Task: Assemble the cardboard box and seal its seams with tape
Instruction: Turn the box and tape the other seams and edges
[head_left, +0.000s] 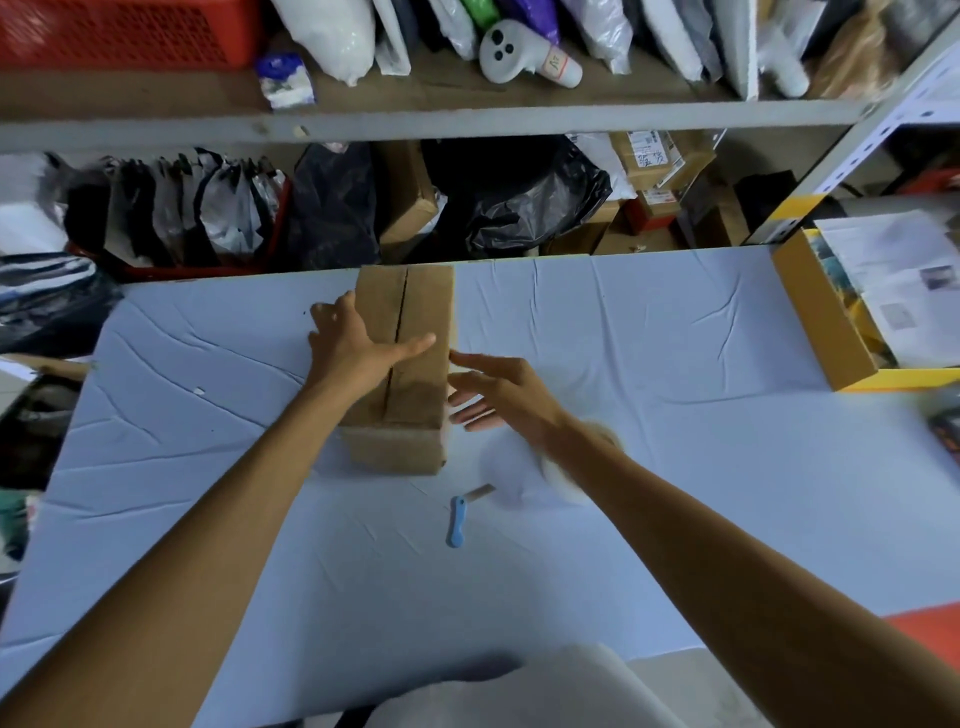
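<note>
A brown cardboard box (415, 312) stands on the light blue table (675, 441), its two top flaps folded down with a dark open seam running along the middle. My left hand (358, 343) lies flat on the top flaps, fingers spread, thumb stretched across the seam. My right hand (493, 389) hovers open beside the box's right side, fingers straight and blurred. A pale roll of tape (566, 483) lies blurred on the table under my right wrist, partly hidden by the forearm.
A small blue-handled knife (460, 517) lies on the table in front of the box. An open yellow-edged carton (852, 317) with papers sits at the right. Shelves packed with bags and boxes (519, 197) stand behind the table.
</note>
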